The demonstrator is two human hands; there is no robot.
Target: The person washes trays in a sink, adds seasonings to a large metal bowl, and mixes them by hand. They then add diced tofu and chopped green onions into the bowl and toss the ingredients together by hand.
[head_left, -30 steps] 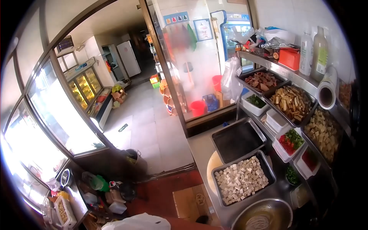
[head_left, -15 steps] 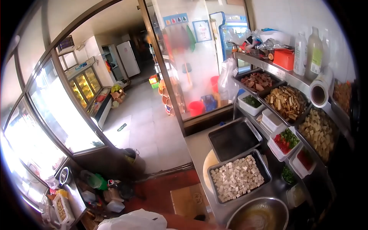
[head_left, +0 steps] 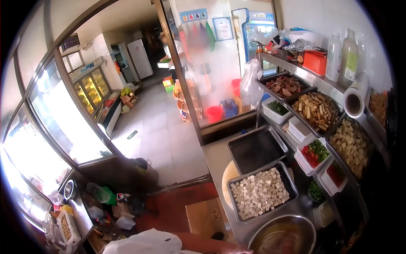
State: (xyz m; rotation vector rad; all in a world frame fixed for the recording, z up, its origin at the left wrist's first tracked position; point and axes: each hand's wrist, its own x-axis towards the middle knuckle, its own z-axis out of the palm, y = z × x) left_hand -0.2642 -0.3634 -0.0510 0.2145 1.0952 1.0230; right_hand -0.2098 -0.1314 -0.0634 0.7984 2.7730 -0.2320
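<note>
From the bottom edge my left arm, in a white sleeve [head_left: 146,242], reaches right toward a large metal bowl [head_left: 311,237]. My left hand [head_left: 234,249] is at the bowl's left rim, cut off by the frame edge, so its grip is unclear. Yellowish liquid and a blurred pinkish patch show inside the bowl. My right hand cannot be made out. Just behind the bowl, a metal tray [head_left: 292,189] holds white cubes that look like tofu [head_left: 259,192]. Beyond it lies a dark shallow tray [head_left: 258,150], over a round pale board [head_left: 228,180].
Right-hand shelves carry trays of browned strips [head_left: 315,111], pale cubes [head_left: 350,142] and chopped red and green pieces [head_left: 314,153]. Bottles [head_left: 349,59] stand above. Cardboard [head_left: 205,216] lies on the red floor. A side table [head_left: 82,216] is at left. Another person [head_left: 167,48] stands beyond the doorway.
My left hand shows more at the bowl's rim, slightly further left. The view has shifted a little. In the far doorway a person has come into clearer view with a white container of something green.
</note>
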